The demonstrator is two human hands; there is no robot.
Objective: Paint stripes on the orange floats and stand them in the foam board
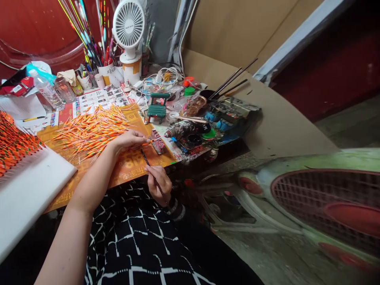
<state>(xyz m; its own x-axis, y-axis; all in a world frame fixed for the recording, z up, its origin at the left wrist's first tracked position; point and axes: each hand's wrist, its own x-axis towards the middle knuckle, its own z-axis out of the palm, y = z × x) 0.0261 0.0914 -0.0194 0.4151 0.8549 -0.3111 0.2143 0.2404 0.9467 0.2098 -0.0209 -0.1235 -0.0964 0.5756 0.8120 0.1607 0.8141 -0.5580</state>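
Observation:
My left hand (129, 139) reaches over the table and pinches a thin orange fishing float (150, 141) at its tip, close to a small paint-stained block (158, 142). My right hand (158, 184) sits near my lap at the table's front edge, fingers closed round a slim dark brush (146, 159) that points up toward the float. A big pile of orange-and-white floats (89, 128) lies on the yellow mat (133, 162) just left of my left hand.
More floats stand stuck in a white foam board (26, 186) at left. A white desk fan (128, 27), cups of brushes (89, 47), bottles (47, 91), a small green chair-shaped stand (157, 107) and paint pots (194, 139) crowd the back. A large floor fan (320, 198) lies at right.

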